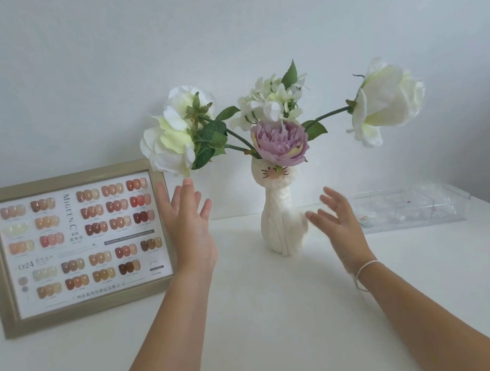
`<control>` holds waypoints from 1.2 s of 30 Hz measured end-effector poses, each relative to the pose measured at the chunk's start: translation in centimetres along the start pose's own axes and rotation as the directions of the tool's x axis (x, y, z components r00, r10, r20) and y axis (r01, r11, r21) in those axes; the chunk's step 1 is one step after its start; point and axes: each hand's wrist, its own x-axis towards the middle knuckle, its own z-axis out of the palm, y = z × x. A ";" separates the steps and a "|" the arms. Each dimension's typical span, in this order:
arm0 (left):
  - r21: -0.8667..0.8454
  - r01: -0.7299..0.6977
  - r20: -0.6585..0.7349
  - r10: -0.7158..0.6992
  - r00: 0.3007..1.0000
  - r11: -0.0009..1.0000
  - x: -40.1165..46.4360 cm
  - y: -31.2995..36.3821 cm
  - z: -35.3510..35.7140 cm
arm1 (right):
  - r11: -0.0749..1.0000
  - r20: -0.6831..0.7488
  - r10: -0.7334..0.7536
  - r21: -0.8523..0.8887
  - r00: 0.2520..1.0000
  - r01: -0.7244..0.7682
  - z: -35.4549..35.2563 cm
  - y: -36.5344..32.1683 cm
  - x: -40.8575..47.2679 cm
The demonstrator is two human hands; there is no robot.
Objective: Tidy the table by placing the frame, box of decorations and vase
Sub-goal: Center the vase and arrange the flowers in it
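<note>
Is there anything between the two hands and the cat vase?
Nothing visible. The left hand and right hand are open on either side of the vase, with only bare table between. The frame stands further left.

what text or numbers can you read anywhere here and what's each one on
"MIGEEN C": printed sideways, upper middle of the colour chart in the frame.
"024": large digits at the chart's left, halfway down.
Chinese characters beside the brand name and along the chart's bottom edge: too blurred to read reliably.
Tiny captions under each swatch and the dark banner: unreadable.
Vase: only a drawn cat face, no text.
Clear box of decorations: no text visible.
</note>
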 end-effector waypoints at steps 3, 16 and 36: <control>0.010 -0.019 0.023 0.018 1.000 1.000 -0.1 1.2 0.5 | 0.985 -0.144 -0.058 0.153 0.988 0.080 -1.0 -2.8 0.4; 0.060 -0.054 0.086 0.048 0.995 0.997 0.9 3.8 2.6 | 0.936 -0.316 -0.249 0.164 0.916 0.311 -1.8 -11.2 0.7; 0.355 -0.127 0.326 0.005 0.945 0.926 0.1 2.7 3.7 | 0.957 -0.180 -0.288 -0.026 0.940 0.288 -0.4 -11.9 1.0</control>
